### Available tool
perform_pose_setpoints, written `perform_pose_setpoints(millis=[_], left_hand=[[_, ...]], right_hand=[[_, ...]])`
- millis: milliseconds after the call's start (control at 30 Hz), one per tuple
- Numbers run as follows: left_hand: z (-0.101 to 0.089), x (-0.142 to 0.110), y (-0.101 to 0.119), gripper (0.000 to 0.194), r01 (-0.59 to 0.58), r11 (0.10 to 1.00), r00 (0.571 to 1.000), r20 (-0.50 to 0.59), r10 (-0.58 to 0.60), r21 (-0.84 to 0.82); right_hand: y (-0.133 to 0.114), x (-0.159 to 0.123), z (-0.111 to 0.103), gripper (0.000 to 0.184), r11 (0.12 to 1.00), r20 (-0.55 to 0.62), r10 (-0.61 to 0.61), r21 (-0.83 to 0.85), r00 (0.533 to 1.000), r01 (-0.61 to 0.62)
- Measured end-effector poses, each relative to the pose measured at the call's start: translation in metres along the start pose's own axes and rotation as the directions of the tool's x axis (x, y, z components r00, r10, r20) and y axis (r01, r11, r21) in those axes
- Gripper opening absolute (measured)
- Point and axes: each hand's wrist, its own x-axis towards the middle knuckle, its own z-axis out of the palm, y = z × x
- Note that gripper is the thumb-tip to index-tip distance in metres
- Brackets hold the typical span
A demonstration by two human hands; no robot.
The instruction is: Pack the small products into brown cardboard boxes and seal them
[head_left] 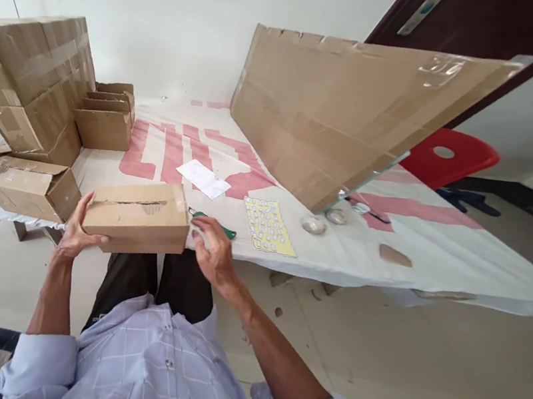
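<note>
A closed cardboard box (137, 213) sits at the table's front edge, with a slit-like seam along its top. My left hand (77, 230) grips its left end, thumb along the front side and fingers around the back corner. Close to the box's right end is my right hand (212, 252), its fingers bent and apart, holding nothing that I can see. Just behind those fingers lies a green-handled tool (226, 231), partly hidden by the hand. To the right is a yellow sheet (269, 227) carrying rows of small whitish labels.
Stacked cartons (37, 82) and an upright divided carton (103, 130) fill the left side. A white paper (203, 178) lies behind the box. A large flat carton (320, 114) leans at right, near tape rolls (313, 225) and a cardboard scrap (395, 255). Beyond stands a red chair (455, 158).
</note>
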Motion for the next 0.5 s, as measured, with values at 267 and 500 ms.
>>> perform_pose_setpoints(millis=[267,500], left_hand=[[0.024,0.007,0.003,0.123,-0.025,1.000,0.991,0.133,0.024,0.006],[0.024,0.005,0.002,0.103,-0.029,1.000,0.993,0.118,0.028,0.006]], right_hand=[[0.092,0.007,-0.013,0.017,0.759,0.357,0.489,-0.623,0.796,-0.187],[0.091,0.005,-0.007,0.020,0.823,0.196,0.477,-0.441,0.857,-0.357]])
